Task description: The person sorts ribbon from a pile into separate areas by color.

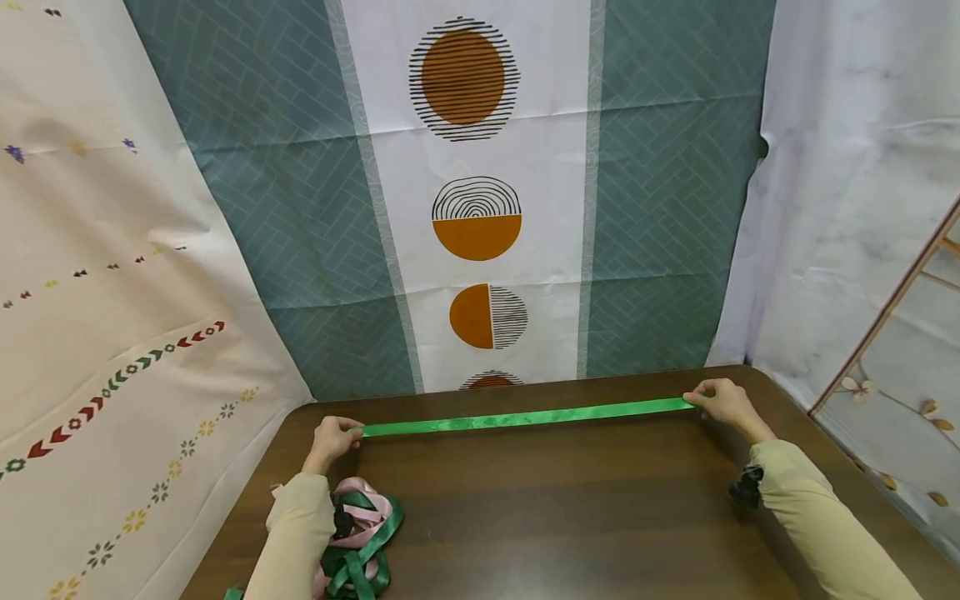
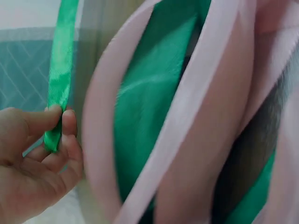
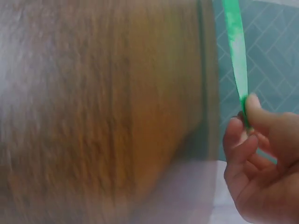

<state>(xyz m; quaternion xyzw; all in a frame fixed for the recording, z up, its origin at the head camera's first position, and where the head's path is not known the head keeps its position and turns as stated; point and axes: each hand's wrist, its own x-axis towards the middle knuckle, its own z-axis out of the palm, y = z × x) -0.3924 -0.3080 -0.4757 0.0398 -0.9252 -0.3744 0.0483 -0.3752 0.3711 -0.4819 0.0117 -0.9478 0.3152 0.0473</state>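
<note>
Bright-green satin ribbon [image 1: 525, 419] now being held taut over far side of brown wooden desk [image 1: 562, 508], ends pinched in fingers of L hand [image 1: 332, 442] & R hand [image 1: 723, 400], stretch-out seemingly done, w/ tangled pink-and-dark-green satin ribbon pile [image 1: 367, 533] at L apparently left to be handled.

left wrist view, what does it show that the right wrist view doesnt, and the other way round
Only the left wrist view shows the left hand and, beside it, a heap of pink and green ribbons.

Only the right wrist view shows the right hand and a broad stretch of brown tabletop.

Both show the bright green ribbon, pinched near an end, and part of a teal patterned backdrop.
</note>
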